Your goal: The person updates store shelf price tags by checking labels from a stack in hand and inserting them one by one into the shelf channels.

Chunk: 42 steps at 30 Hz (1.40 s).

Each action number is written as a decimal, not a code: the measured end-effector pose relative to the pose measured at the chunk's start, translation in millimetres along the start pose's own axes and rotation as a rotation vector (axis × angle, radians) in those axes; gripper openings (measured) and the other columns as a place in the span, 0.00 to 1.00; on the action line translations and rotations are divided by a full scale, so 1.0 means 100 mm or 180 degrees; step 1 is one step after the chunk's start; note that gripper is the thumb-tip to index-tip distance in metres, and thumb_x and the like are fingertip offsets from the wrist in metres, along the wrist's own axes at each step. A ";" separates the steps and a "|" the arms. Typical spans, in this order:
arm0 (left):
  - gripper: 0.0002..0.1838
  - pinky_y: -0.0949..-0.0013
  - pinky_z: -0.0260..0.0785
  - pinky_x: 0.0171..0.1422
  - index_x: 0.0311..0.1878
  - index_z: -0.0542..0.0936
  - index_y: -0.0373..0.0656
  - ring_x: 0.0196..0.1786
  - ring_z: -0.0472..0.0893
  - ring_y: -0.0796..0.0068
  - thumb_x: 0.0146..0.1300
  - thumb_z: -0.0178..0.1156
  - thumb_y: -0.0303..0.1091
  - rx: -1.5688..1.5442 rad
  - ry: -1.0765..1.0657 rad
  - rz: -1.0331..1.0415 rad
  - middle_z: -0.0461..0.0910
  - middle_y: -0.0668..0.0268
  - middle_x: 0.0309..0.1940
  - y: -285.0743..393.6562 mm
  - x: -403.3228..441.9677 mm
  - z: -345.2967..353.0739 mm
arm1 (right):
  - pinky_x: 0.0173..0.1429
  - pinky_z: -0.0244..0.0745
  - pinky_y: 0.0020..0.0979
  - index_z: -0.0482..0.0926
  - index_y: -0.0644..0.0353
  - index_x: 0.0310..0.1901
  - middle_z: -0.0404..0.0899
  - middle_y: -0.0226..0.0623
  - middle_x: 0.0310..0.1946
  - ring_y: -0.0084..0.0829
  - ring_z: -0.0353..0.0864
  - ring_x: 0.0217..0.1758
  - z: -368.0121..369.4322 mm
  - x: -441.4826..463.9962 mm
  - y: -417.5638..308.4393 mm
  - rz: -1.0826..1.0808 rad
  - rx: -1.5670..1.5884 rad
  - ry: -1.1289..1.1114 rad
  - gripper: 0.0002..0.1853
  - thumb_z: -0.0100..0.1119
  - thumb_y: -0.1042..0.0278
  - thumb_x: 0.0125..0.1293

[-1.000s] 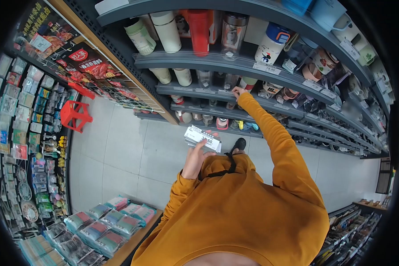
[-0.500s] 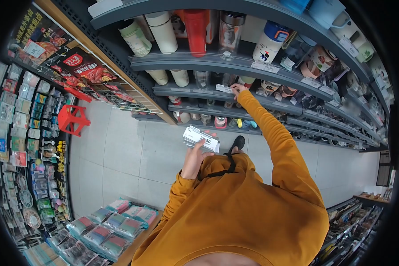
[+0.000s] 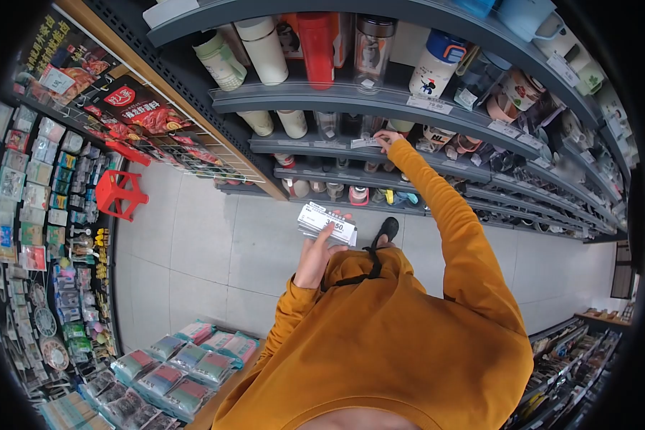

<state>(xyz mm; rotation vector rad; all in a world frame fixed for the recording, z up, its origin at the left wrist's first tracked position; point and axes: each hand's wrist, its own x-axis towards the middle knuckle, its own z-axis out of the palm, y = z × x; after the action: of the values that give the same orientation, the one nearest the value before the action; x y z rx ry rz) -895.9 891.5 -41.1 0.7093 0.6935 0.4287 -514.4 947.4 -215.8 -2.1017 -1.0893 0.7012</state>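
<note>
My left hand (image 3: 314, 259) holds a stack of white printed price cards (image 3: 321, 223) in front of my body, thumb across the top card. My right hand (image 3: 388, 139) reaches to the front edge of a shelf. Its fingers are closed at the right end of a white price card (image 3: 365, 142), which lies tilted along that edge. Behind this card stand clear cups (image 3: 327, 126), partly hidden by the shelf above. A white bottle (image 3: 292, 123) stands to their left on the same shelf.
The shelf above carries a red flask (image 3: 316, 50), a white flask (image 3: 263, 50) and a cartoon-printed bottle (image 3: 435, 66). A red stool (image 3: 122, 195) stands on the tiled floor at left. Stacked packets (image 3: 183, 365) lie at lower left, near a wall of hanging goods (image 3: 43, 215).
The price card at my right hand has tipped and looks narrower than before. My right hand has shifted slightly. My left hand keeps its hold on the stack.
</note>
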 end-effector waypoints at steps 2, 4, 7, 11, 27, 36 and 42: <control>0.21 0.75 0.72 0.46 0.63 0.67 0.43 0.53 0.77 0.77 0.71 0.51 0.40 0.0008 -0.0001 0.0000 0.77 0.62 0.58 0.01 0.00 0.01 | 0.29 0.73 0.25 0.82 0.49 0.46 0.79 0.29 0.19 0.20 0.80 0.22 -0.01 0.00 -0.03 -0.0060 -0.0144 0.0040 0.09 0.59 0.62 0.66; 0.21 0.75 0.72 0.46 0.63 0.67 0.43 0.53 0.77 0.77 0.71 0.51 0.40 0.0002 0.0011 -0.0011 0.77 0.62 0.58 0.01 -0.01 0.01 | 0.32 0.76 0.28 0.82 0.48 0.45 0.82 0.31 0.25 0.22 0.82 0.23 -0.01 -0.01 -0.05 0.0063 -0.0209 0.0035 0.08 0.59 0.61 0.66; 0.21 0.75 0.72 0.46 0.63 0.67 0.43 0.53 0.78 0.78 0.71 0.51 0.40 0.0009 -0.0024 0.0054 0.77 0.62 0.57 0.01 -0.01 0.01 | 0.32 0.76 0.27 0.81 0.50 0.45 0.82 0.32 0.25 0.22 0.81 0.23 0.06 -0.04 0.01 0.0041 -0.0100 0.0034 0.08 0.59 0.62 0.66; 0.21 0.75 0.72 0.46 0.64 0.67 0.43 0.53 0.78 0.77 0.71 0.51 0.40 0.0021 -0.0039 0.0068 0.77 0.62 0.58 0.00 0.00 0.00 | 0.31 0.76 0.26 0.81 0.52 0.45 0.82 0.33 0.27 0.22 0.80 0.22 0.06 -0.02 0.06 -0.0003 0.0000 -0.0073 0.08 0.59 0.63 0.66; 0.23 0.74 0.74 0.46 0.66 0.66 0.41 0.52 0.79 0.77 0.71 0.51 0.38 -0.0045 -0.0020 -0.0001 0.77 0.60 0.58 -0.04 0.02 0.03 | 0.36 0.78 0.30 0.82 0.43 0.44 0.82 0.32 0.23 0.26 0.84 0.26 0.00 -0.01 0.00 -0.0006 -0.0322 0.0053 0.09 0.58 0.56 0.65; 0.22 0.74 0.73 0.46 0.65 0.66 0.43 0.52 0.78 0.77 0.71 0.51 0.40 0.0015 0.0007 0.0004 0.76 0.62 0.58 -0.05 0.02 0.05 | 0.32 0.77 0.30 0.81 0.49 0.46 0.83 0.36 0.27 0.23 0.82 0.24 0.10 0.07 0.16 -0.0251 -0.0009 -0.0286 0.09 0.56 0.62 0.68; 0.22 0.75 0.72 0.46 0.64 0.67 0.44 0.53 0.77 0.78 0.71 0.52 0.40 0.0020 0.0044 0.0007 0.76 0.62 0.58 -0.05 0.01 0.06 | 0.36 0.78 0.32 0.81 0.51 0.47 0.84 0.35 0.35 0.29 0.83 0.27 0.03 0.01 0.05 -0.0158 -0.0637 -0.0288 0.10 0.57 0.63 0.67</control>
<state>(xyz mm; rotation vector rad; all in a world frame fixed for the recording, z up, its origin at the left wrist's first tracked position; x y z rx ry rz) -889.8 885.8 -41.8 0.7137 0.7074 0.4337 -513.4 947.0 -221.6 -2.2193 -1.3042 0.6937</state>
